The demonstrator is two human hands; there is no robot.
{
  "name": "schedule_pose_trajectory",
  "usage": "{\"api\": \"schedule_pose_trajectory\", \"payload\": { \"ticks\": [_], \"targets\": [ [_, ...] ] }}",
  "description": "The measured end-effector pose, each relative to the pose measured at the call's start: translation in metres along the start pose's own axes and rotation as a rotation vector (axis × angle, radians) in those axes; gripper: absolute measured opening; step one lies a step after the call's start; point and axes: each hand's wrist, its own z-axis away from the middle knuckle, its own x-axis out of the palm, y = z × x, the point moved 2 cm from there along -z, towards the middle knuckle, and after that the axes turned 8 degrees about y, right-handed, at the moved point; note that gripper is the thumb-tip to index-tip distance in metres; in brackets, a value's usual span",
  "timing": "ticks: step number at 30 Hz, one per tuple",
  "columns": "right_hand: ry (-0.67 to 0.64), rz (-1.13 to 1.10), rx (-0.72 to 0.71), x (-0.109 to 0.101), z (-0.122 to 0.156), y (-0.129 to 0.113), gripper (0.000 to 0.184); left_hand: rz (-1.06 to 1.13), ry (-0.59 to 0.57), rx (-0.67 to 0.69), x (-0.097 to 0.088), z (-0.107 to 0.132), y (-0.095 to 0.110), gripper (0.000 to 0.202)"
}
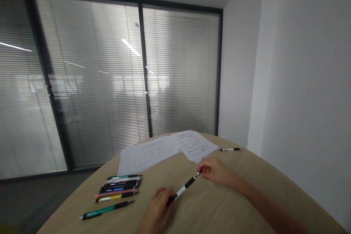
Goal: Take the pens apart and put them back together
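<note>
A white pen (181, 190) with a black grip slants between my two hands, just above or on the table. Wrapped around its black rear end is my left hand (157, 209), low in the middle of the view. My right hand (213, 171) pinches the silvery tip at the upper end, fingers curled together. To the left of my left hand lie several pens side by side, among them a yellow pen (113, 198). A green pen (105, 210) rests a little apart, nearer to me.
Printed sheets (153, 152) lie toward the far edge of the wooden table (219, 204), with another sheet (195, 145) overlapping on the right. One more white and black pen (229, 149) sits near the right edge. Beyond are glass panels with blinds and a white wall.
</note>
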Motion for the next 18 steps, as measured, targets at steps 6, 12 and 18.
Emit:
{"api": "schedule_pose_trajectory", "payload": {
  "ticks": [6, 12, 18],
  "targets": [
    [-0.015, 0.036, -0.022, 0.0038, 0.0016, -0.0025, 0.019, -0.013, 0.001, 0.027, 0.001, 0.001, -0.0006, 0.013],
    [-0.026, 0.049, -0.018, 0.0054, 0.0027, -0.0026, 0.017, 0.003, 0.006, 0.05, -0.0018, -0.0013, 0.0032, 0.015],
    [-0.025, 0.09, 0.012, 0.0036, 0.0036, -0.0066, 0.014, -0.001, -0.023, 0.029, -0.0015, -0.0001, 0.0028, 0.016]
  ]
}}
